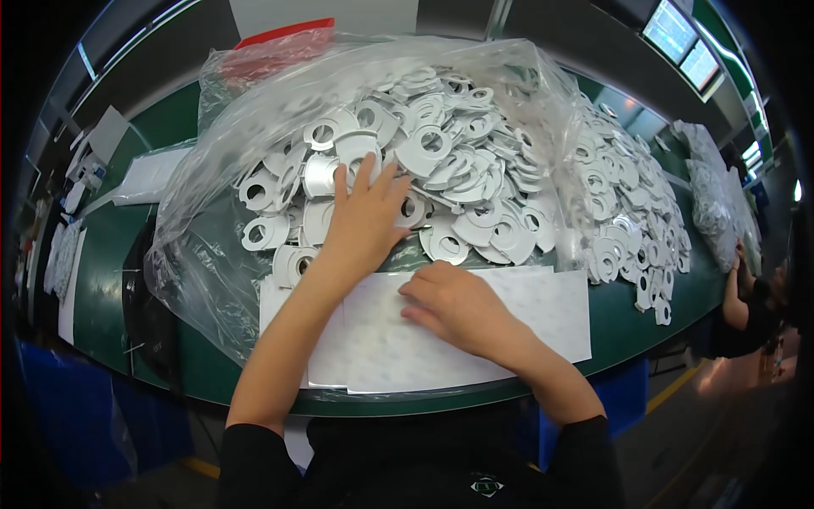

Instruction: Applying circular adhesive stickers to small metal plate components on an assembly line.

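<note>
A heap of flat white parts (424, 148), each with a round hole, lies on and under clear plastic sheeting in front of me. My left hand (366, 216) reaches onto the near left of this heap, fingers spread over the parts. Close to its fingertips is a shiny white curved piece (320, 176). My right hand (454, 305) rests over the white paper sheets (373, 356) at the table's near side. Its fingers are bent, with a gap between thumb and forefinger, and nothing shows in them.
A second pile of similar white parts (632, 204) spreads to the right on the green table (229, 382). Clear plastic bags (708, 195) lie beyond it. Another person's arm (736, 297) shows at the far right. A red-edged plastic bag (284, 42) lies at the back left.
</note>
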Demonstrator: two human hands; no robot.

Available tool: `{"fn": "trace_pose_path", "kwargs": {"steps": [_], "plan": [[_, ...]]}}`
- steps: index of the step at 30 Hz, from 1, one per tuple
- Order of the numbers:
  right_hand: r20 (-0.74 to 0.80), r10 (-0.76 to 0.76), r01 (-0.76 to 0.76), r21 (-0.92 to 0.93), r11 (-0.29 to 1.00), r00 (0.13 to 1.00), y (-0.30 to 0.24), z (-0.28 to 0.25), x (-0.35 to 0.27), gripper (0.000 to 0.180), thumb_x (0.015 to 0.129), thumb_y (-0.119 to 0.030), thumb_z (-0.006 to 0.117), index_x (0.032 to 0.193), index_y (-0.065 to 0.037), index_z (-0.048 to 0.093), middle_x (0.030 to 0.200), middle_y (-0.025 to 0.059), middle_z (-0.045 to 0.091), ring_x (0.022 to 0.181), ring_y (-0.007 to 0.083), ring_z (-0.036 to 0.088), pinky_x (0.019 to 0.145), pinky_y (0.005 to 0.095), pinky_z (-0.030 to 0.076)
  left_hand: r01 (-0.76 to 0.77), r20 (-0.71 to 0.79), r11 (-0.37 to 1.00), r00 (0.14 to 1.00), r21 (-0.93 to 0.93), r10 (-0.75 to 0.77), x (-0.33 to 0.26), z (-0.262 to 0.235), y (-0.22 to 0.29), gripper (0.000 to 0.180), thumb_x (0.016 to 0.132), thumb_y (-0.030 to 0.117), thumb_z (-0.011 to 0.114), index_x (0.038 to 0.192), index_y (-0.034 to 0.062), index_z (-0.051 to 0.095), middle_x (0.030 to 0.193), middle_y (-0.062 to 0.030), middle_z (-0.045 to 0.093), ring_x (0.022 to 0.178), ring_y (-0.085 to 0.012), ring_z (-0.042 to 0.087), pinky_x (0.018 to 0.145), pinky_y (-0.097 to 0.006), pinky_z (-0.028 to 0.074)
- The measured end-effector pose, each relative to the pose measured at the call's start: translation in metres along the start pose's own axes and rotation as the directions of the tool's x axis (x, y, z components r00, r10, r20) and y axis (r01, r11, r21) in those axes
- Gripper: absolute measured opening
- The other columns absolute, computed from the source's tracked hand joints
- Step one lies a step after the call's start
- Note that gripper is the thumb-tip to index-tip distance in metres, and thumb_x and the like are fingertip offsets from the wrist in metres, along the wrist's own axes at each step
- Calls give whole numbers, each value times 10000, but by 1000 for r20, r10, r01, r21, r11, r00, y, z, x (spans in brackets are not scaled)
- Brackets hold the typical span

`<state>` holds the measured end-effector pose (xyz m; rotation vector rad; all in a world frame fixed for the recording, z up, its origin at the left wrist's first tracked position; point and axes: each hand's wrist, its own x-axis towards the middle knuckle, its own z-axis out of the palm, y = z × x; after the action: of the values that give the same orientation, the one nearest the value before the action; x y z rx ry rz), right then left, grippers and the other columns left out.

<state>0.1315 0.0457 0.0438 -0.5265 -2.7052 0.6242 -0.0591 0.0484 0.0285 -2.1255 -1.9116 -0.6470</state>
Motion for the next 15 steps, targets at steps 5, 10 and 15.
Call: {"fn": "trace_pose_path", "kwargs": {"steps": [5, 10, 15], "plan": [[-15, 98, -99, -4, 995, 995, -5, 16, 5, 270, 734, -182, 708, 944, -42, 613, 892, 99, 568, 907, 274, 557, 747, 369, 474, -60, -91, 994, 993, 92, 68, -10, -1, 7, 416, 761, 67, 619, 1168, 52, 533, 1247, -125, 520, 1248, -322, 403, 1039, -493, 287], [64, 179, -179, -12, 984, 982, -5, 12, 12, 257, 718, -156, 712, 932, -47, 621, 898, 108, 577, 919, 283, 563, 765, 376, 481, -60, -74, 998, 996, -22, 58, -1, -26, 10, 150, 770, -1, 568, 914, 25, 538, 858, -103, 576, 810, -265, 578, 651, -370, 455], [61, 243, -242, -34, 970, 968, -6, 15, 9, 258, 699, -120, 717, 922, -31, 624, 900, 114, 586, 928, 293, 568, 777, 388, 485, 262, 23, 528, 909, -808, -416, 0, -37, 28, 167, 857, 149, 640, 791, 20, 556, 708, -53, 572, 613, -146, 516, 584, -276, 412]]}}
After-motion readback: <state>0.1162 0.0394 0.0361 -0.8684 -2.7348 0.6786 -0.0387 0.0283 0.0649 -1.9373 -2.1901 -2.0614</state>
